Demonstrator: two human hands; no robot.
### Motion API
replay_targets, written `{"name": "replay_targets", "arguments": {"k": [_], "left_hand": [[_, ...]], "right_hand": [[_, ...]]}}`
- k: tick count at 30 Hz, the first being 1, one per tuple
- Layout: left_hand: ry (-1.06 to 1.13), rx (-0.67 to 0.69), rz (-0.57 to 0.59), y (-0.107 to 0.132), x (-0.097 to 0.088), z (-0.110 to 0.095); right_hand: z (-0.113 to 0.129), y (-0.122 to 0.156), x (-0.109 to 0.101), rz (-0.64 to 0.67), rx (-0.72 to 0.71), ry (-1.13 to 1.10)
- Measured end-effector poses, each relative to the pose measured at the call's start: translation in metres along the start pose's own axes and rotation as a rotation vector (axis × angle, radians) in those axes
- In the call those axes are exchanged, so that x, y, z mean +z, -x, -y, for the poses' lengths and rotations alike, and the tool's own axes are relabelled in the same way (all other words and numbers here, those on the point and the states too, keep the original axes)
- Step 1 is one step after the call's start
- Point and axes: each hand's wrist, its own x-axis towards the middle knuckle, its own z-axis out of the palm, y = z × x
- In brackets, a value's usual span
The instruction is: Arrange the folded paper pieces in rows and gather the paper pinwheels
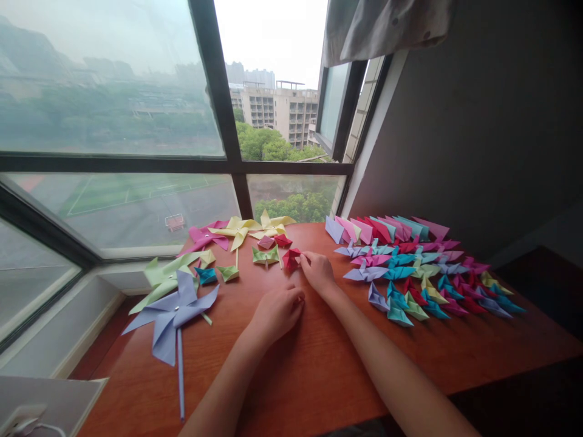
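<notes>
A red origami piece (291, 260) is pinched at its right edge by the thumb and fingers of my right hand (317, 271), near the table's far side. My left hand (279, 309) rests closer to me with its fingers curled in, and nothing shows in them. Just left of the red piece stands a green origami boat (265, 256). Behind it lie a pink origami piece (266, 242) and a small red one (283, 240). Further left sit a blue folded boat (206, 275), a light green one (228, 273) and a pale yellow piece (207, 258).
Paper pinwheels, among them a lavender one (177, 309), a green one (166, 276) and a magenta one (207, 235), lie on the left. Rows of folded paper planes (401, 228), cranes (401, 258) and boats (437, 297) cover the wooden table's (328, 376) right side. Windows (113, 164) border the far edge.
</notes>
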Motion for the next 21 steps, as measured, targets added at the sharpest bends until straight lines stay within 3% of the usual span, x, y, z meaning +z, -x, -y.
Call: {"name": "replay_targets", "arguments": {"k": [5,12,16,21], "left_hand": [[-0.024,-0.024,-0.03,0.001,0.002,0.003],[0.076,-0.165,-0.225,-0.001,-0.003,0.005],[0.139,-0.083,-0.298,-0.002,-0.002,0.001],[0.109,0.121,-0.277,-0.002,0.002,-0.008]], "right_hand": [[0.0,0.006,-0.008,-0.056,0.026,-0.064],[-0.011,0.038,-0.037,-0.122,0.133,-0.299],[-0.018,0.06,-0.051,-0.024,0.201,-0.297],[-0.022,0.08,-0.064,0.124,0.258,-0.28]]}}
